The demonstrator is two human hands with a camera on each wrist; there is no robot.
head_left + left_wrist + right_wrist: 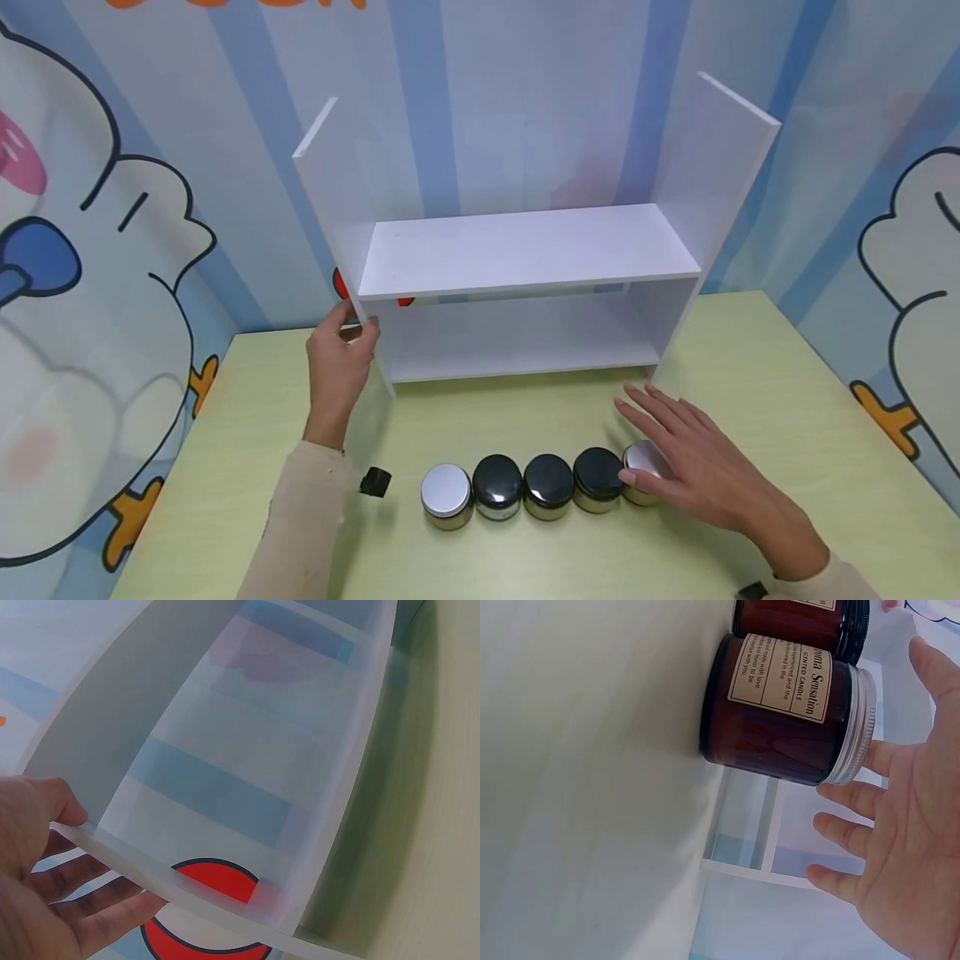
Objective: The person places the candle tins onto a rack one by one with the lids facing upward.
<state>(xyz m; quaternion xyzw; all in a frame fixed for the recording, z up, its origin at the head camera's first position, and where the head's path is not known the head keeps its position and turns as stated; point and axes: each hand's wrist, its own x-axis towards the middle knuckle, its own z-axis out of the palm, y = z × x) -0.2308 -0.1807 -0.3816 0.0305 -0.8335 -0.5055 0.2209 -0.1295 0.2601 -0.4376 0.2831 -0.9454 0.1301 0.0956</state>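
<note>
My left hand (341, 354) grips the front edge of the left side panel of a white two-tier shelf (517, 250). In the left wrist view the thumb lies on the panel's inner side and the fingers are on its outer side. My right hand (693, 454) reaches over the rightmost candle jar (642, 457), fingers spread and pointing toward the shelf. In the right wrist view that silver-lidded amber candle jar (780, 735) carries a "Scented Candle" label, and the open palm faces its lid. Part of the lid is hidden under the hand in the head view.
The row of jars continues leftward with three black-lidded candle jars (548, 483) and a silver-lidded jar (446, 493) at its left end. They stand on a pale yellow-green table (517, 567) in front of the shelf. A wall (517, 108) with blue stripes and cartoon figures rises behind.
</note>
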